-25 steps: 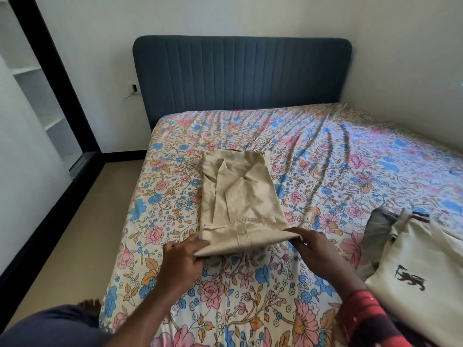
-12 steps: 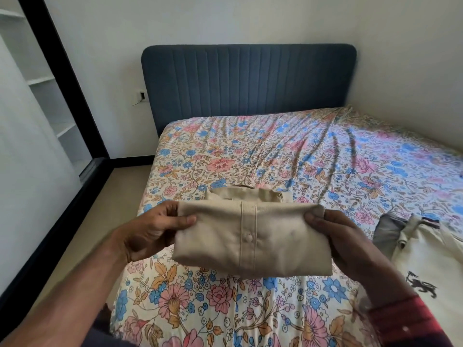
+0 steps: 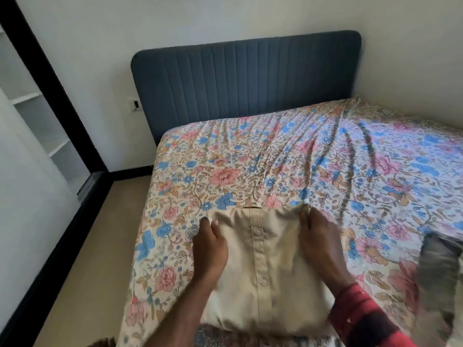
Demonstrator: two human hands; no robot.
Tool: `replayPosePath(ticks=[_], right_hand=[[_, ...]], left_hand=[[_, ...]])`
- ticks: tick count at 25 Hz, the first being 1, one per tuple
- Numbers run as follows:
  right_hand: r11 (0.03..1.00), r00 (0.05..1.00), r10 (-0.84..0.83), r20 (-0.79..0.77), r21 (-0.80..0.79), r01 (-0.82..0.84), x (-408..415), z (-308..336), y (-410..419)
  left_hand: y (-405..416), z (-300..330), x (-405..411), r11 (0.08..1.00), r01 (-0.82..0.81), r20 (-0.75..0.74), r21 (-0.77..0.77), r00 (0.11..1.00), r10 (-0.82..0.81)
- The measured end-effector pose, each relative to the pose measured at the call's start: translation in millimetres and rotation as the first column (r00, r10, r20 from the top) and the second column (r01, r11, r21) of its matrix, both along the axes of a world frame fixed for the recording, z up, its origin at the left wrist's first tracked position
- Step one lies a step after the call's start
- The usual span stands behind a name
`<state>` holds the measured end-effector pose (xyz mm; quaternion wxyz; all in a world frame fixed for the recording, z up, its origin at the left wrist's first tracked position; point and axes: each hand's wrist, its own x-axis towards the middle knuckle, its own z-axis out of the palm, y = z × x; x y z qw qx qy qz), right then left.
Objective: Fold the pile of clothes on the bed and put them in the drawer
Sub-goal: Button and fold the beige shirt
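The bed (image 3: 313,156), covered in a floral sheet (image 3: 225,176), carries a folded beige shirt (image 3: 270,271) near its front edge and a blurred grey garment (image 3: 437,266) to the right.

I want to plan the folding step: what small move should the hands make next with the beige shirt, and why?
Probably lift the folded shirt off the bed: both the left hand and right hand rest on its sides, and it looks compactly folded.
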<state>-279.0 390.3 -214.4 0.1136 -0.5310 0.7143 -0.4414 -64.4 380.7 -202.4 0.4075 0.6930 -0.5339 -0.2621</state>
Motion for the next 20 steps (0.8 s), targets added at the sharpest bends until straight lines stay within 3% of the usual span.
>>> replayPosePath(ticks=[3,9,15,18,20], right_hand=[[0.997,0.995,-0.028,-0.095,0.075,0.035,-3,1,-47],[0.915,0.909,0.000,-0.416,0.367,0.169,-9,-63,-99],[0.915,0.946,0.045,-0.321,0.394,0.090,-9,-89,-109],[0.908,0.974,-0.081,-0.210,0.388,0.159,-27,-83,-93],[0.869,0.974,-0.072,-0.217,0.465,0.168,-30,-80,-73]], left_hand=[[-51,-15,0,0.999,-0.028,0.120,-0.043,0.992,0.033],[-107,-67,-3,0.997,0.005,0.253,0.071,0.967,-0.023],[-109,-103,-9,0.993,0.104,0.439,-0.058,0.896,-0.068],[-101,-103,6,0.996,-0.041,0.444,-0.078,0.893,0.072],[-83,-97,16,0.992,-0.027,0.494,-0.123,0.866,0.085]])
